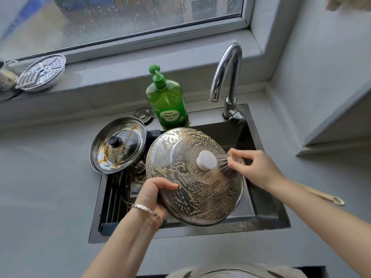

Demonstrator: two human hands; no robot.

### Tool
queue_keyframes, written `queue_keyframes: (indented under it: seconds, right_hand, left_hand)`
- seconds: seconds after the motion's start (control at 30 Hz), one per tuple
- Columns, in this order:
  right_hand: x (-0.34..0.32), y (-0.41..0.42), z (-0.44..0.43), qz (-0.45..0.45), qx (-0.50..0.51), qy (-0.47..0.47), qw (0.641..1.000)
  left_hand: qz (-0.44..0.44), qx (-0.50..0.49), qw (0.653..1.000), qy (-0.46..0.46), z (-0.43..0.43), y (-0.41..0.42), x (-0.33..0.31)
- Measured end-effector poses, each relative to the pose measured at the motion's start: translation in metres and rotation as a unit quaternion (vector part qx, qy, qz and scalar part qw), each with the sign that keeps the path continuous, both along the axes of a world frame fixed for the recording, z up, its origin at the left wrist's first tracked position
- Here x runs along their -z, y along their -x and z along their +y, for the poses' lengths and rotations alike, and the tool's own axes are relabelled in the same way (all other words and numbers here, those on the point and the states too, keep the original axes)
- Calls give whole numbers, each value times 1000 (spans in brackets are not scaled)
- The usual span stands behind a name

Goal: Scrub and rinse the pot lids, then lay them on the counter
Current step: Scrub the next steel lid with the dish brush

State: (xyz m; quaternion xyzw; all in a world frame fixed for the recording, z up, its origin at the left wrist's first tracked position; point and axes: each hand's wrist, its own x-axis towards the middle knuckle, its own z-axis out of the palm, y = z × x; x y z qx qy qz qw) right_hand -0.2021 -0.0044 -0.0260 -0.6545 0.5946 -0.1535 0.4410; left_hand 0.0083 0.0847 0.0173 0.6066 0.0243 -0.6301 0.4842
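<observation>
A large steel pot lid (192, 189) with a white knob, streaked with soapy foam, is held tilted over the dark sink (267, 213). My left hand (152, 195) grips its near-left rim, thumb on top. My right hand (255, 167) holds a brush (226, 165) whose dark bristles press on the lid beside the knob; its wooden handle sticks out past my wrist. A second lid (118, 145), glass-centred with a black knob and brown stains, leans at the sink's left edge.
A green dish-soap pump bottle (167, 99) stands behind the sink, beside the chrome faucet (226, 77), which runs no water. A perforated steamer plate (42, 72) and a cup sit on the windowsill at left. Grey counter (44, 187) surrounds the sink.
</observation>
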Motion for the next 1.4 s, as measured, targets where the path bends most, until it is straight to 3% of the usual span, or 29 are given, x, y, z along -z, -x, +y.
queue_keyframes:
  seconds: [0.13, 0.23, 0.3, 0.4, 0.47, 0.6, 0.77, 0.93, 1.03, 1.17, 1.3, 1.4]
  right_hand:
    - [4, 7, -10, 50, 64, 9, 997]
    - [-13, -3, -10, -27, 92, 22, 995]
    - [-26, -15, -5, -80, 49, -9, 996]
    - [-29, -32, 4, -60, -73, -52, 994]
    - [-23, -35, 6, -73, -75, -68, 992]
    - [-13, -41, 11, -131, 19, -44, 990]
    - [-9, -52, 1, -141, 171, -71, 973]
    - [-27, -53, -2, -145, 27, -64, 987]
    - [-27, -33, -4, -21, 22, 46, 998]
    - [-19, -25, 15, 176, -41, 83, 980]
    - [-21, -34, 39, 88, -127, 118, 981]
    - [-18, -14, 5, 7, -14, 44, 999]
  left_hand:
    - [-8, 27, 1000, 6, -10, -3, -6]
    - [-13, 60, 998, -1, -18, -7, -9]
    - [-27, 102, 994, -7, -23, -8, -9]
    - [-34, 177, 984, -15, -29, -12, -14]
    - [-30, 188, 982, -6, -33, -16, -18]
    - [-9, 125, 991, 55, -38, -13, -22]
    - [-25, 98, 991, 88, -15, 20, -9]
    - [54, -50, 996, 44, -11, 25, 4]
    - [50, -97, 993, 52, -12, 14, 4]
    - [3, -98, 994, 56, -12, 19, 2]
    - [-31, -105, 993, 44, -10, 22, 7]
    - [-8, -77, 994, 75, -2, 20, 4]
